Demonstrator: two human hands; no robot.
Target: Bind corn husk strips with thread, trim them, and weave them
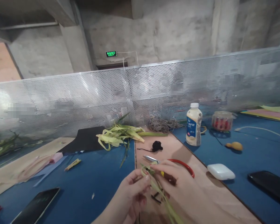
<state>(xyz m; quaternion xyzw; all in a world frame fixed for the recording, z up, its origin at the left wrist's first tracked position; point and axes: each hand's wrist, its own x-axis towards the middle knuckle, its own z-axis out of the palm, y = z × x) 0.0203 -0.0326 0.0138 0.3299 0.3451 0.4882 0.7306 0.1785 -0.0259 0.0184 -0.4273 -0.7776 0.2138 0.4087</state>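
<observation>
Low in the head view, my left hand [133, 189] pinches the upper part of a pale green corn husk strip [166, 202]. My right hand [180, 185] closes on the same strip from the other side, and its free end trails down beneath that palm. Fingers hide part of the strip, including a small dark bit between the fingertips. Red-handled scissors [185, 166] lie partly covered by my right hand, blades pointing left. Just beyond the hands sits a small ball of black yarn [157, 146] with a loose tail. Short black pieces [156, 198] lie below the fingers.
A heap of corn husks [120, 135] lies beyond black paper. To the right stand a milk bottle [193, 126] and a jar [222, 121], with a small gourd [234, 146], white case [221, 171] and black phone [269, 186]. Another phone [37, 205] lies left. A perforated metal screen [149, 81] borders the table.
</observation>
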